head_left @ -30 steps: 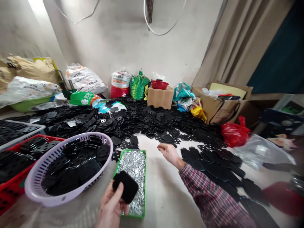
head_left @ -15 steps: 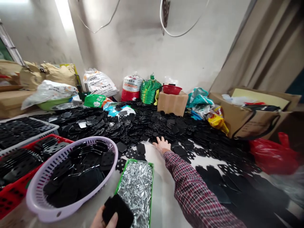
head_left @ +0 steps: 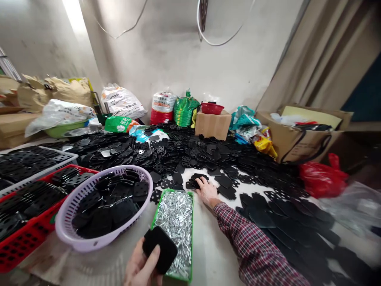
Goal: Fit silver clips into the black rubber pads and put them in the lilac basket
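My left hand (head_left: 145, 258), low in the view, is closed on a flat black plate (head_left: 160, 248) with rounded corners, thumb across its face. Beyond that plate lies a green tray (head_left: 192, 238) full of small silvery metal pins (head_left: 175, 214). My right hand (head_left: 206, 192), in a checked sleeve, reaches past the tray's far right corner. Its fingers are apart, with the tips resting on a few loose black plates (head_left: 193, 182) on the table. More black plates (head_left: 225, 186) lie just right of this hand. The undersides of its fingers are hidden.
At left stand a purple basket (head_left: 64, 234), a red basket (head_left: 24, 246) and a grey basket (head_left: 70, 159), all holding black plates. A wide heap of black plates (head_left: 178, 149) spreads behind. Farther back are sacks (head_left: 162, 107) and a carton (head_left: 212, 125); a red bag (head_left: 323, 178) lies right.
My right hand has drawn back slightly, and loose black plates now lie under its fingers where bare table showed. My left hand has risen into view with its plate. The camera has shifted.
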The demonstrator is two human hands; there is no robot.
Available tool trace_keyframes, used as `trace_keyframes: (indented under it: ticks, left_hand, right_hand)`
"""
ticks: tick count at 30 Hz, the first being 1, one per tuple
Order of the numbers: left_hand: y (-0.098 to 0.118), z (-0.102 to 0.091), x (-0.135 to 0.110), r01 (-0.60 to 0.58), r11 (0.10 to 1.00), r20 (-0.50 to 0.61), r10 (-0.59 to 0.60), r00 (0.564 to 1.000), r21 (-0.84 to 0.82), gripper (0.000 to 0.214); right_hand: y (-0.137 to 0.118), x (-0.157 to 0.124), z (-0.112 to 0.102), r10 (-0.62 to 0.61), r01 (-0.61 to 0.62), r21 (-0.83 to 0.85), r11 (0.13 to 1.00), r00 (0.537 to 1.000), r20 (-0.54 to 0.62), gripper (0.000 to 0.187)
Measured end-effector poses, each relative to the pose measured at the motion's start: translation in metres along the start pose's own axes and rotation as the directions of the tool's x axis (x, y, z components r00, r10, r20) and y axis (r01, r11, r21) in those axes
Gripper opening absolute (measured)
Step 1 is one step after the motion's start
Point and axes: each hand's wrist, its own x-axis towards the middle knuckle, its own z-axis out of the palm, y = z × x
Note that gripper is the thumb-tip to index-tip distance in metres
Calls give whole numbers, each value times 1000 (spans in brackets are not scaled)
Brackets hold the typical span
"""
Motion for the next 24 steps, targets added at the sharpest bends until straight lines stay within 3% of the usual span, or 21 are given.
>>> trace_keyframes:
  ticks: [4,8,12,16,24]
  left_hand:
    - [2,-3,-9,19,1000,36,-20,999,22,78]
    - [6,-6,-16,11,999,68,-15,998,47,78]
    - [14,-4,-18,-60,996,127,52,991,62,71]
    - [19,1,-16,-103,994,74,101,992,30,63]
    - [28,10,-18,81,994,-41,-84,996,-78,61]
  right_hand:
    - [4,-35,-12,-43,43,31,999,999,22,54]
    - [17,-53,-26,-55,51,88,995,998,44,49]
    - [34,-48,-35,-12,8,148,989,1000,29,40]
    - [38,-34,-29,24,-11,219,976,998,-56,37]
    - [32,-32,-10,-44,95,341,935,987,-156,41]
